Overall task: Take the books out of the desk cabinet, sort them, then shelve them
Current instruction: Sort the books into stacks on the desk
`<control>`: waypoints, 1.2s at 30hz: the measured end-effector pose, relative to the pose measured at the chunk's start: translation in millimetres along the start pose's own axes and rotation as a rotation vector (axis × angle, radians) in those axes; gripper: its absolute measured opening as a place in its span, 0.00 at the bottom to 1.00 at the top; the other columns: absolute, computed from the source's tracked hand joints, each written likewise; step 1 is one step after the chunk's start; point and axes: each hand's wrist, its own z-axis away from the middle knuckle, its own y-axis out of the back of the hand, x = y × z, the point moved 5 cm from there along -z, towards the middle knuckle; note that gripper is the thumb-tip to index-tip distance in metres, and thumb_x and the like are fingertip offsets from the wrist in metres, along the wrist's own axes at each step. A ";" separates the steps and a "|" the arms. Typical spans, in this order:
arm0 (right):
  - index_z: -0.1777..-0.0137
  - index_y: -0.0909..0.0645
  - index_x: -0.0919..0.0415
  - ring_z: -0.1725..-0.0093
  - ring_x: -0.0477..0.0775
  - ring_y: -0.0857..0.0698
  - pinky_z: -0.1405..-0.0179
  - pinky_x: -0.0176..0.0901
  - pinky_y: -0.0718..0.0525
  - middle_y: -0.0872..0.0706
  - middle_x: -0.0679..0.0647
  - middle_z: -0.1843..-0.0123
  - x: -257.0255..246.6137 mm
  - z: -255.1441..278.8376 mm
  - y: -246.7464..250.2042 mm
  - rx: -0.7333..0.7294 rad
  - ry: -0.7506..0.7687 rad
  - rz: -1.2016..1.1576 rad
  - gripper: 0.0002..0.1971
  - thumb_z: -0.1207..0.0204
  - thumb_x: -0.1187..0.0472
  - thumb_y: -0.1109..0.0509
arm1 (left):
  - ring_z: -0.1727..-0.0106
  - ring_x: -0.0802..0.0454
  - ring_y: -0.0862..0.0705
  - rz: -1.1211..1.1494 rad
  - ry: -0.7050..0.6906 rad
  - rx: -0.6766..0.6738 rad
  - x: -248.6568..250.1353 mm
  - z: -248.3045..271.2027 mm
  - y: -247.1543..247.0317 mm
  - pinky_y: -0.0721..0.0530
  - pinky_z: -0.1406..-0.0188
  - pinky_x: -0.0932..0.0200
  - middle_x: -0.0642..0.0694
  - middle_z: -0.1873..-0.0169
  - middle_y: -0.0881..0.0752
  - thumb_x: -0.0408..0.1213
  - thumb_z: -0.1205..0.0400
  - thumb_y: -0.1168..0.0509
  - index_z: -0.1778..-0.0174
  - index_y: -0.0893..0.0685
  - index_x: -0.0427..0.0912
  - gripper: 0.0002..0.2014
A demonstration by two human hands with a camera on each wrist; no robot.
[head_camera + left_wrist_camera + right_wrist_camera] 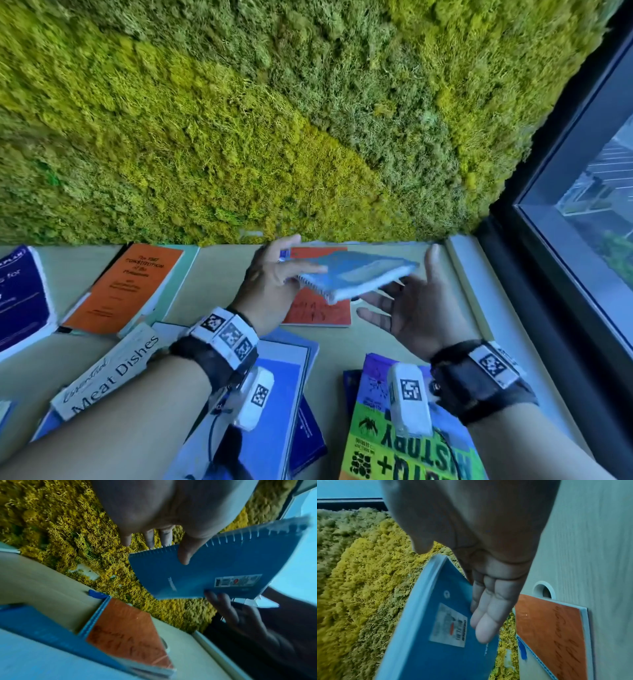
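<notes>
A blue spiral notebook [356,274] hangs tilted above the desk [219,274]. My left hand [291,263] pinches it at the wire-bound edge, the thumb [187,553] on the blue cover [214,572] and the fingers behind. My right hand [407,305] lies palm up under its other end. Its straight fingers [484,615] rest flat against the cover [426,649] beside a white label. An orange notebook [318,311] lies flat on the desk right below. Other books are spread around: an orange paperback [126,284], a "Meat Dishes" book [109,370] and a colourful "History" book [376,438].
A green moss wall [274,120] rises straight behind the desk. A dark-framed window [582,205] closes the right side. A dark blue book [20,298] lies at far left, a blue one [281,383] under my left wrist. A round cable hole [543,591] sits beside the orange notebook [553,635].
</notes>
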 end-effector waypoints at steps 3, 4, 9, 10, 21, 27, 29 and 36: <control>0.24 0.20 0.56 0.36 0.61 0.11 0.46 0.57 0.07 0.13 0.62 0.27 8.6 -7.2 5.0 -0.038 -0.021 0.060 0.27 0.14 0.41 0.40 | 0.14 0.46 0.38 -0.183 -0.041 0.000 -7.0 2.2 -3.0 0.37 0.14 0.41 0.47 0.17 0.31 0.12 0.23 0.43 0.45 0.07 0.59 0.35; 0.23 0.20 0.56 0.40 0.59 0.09 0.52 0.54 0.06 0.14 0.64 0.27 11.9 -9.6 7.1 -0.021 -0.024 0.085 0.20 0.12 0.54 0.38 | 0.13 0.46 0.41 -0.214 -0.033 0.004 -7.6 3.1 -2.7 0.40 0.12 0.43 0.46 0.16 0.34 0.12 0.22 0.43 0.43 0.06 0.56 0.33; 0.24 0.23 0.62 0.48 0.61 0.08 0.61 0.52 0.04 0.12 0.65 0.33 27.9 -23.0 11.1 -0.005 -0.059 0.017 0.21 0.15 0.74 0.39 | 0.28 0.45 0.20 -0.059 0.286 0.079 -42.1 -9.4 1.7 0.23 0.25 0.54 0.45 0.28 0.22 0.26 0.16 0.36 0.26 0.21 0.65 0.29; 0.25 0.23 0.63 0.47 0.62 0.09 0.59 0.52 0.04 0.12 0.65 0.33 30.0 -26.0 7.2 -0.001 -0.056 0.021 0.20 0.15 0.74 0.39 | 0.36 0.44 0.15 0.007 0.356 0.050 -47.7 -12.2 -0.8 0.16 0.33 0.48 0.47 0.35 0.16 0.28 0.15 0.37 0.24 0.23 0.65 0.29; 0.53 0.15 0.58 0.61 0.51 0.16 0.63 0.38 0.12 0.13 0.51 0.59 34.7 -60.9 6.5 0.223 -0.059 0.849 0.05 0.15 0.63 0.30 | 0.54 0.43 0.10 -0.208 0.696 -0.369 -89.6 -43.0 -18.4 0.10 0.49 0.43 0.48 0.43 0.12 0.48 0.20 0.35 0.17 0.31 0.52 0.32; 0.50 0.16 0.52 0.44 0.61 0.15 0.48 0.58 0.14 0.13 0.57 0.40 46.1 -61.1 16.5 0.215 -0.163 0.841 0.00 0.18 0.58 0.28 | 0.54 0.50 0.17 0.042 0.699 -0.374 -95.1 -34.4 -32.8 0.19 0.43 0.47 0.42 0.16 0.31 0.49 0.15 0.32 0.14 0.35 0.54 0.33; 0.34 0.17 0.54 0.36 0.63 0.15 0.47 0.54 0.17 0.12 0.59 0.33 43.9 -58.4 20.8 0.242 -0.164 0.750 0.17 0.21 0.53 0.26 | 0.44 0.52 0.18 0.115 0.696 -0.358 -87.7 -29.0 -32.1 0.23 0.32 0.47 0.43 0.15 0.34 0.51 0.17 0.31 0.15 0.34 0.54 0.34; 0.31 0.16 0.56 0.35 0.63 0.15 0.43 0.53 0.19 0.11 0.59 0.38 15.2 -9.1 23.0 0.283 0.012 0.780 0.16 0.17 0.53 0.27 | 0.28 0.46 0.20 0.074 0.530 -0.317 -21.3 17.4 -32.6 0.19 0.32 0.48 0.44 0.20 0.26 0.49 0.14 0.34 0.18 0.28 0.52 0.27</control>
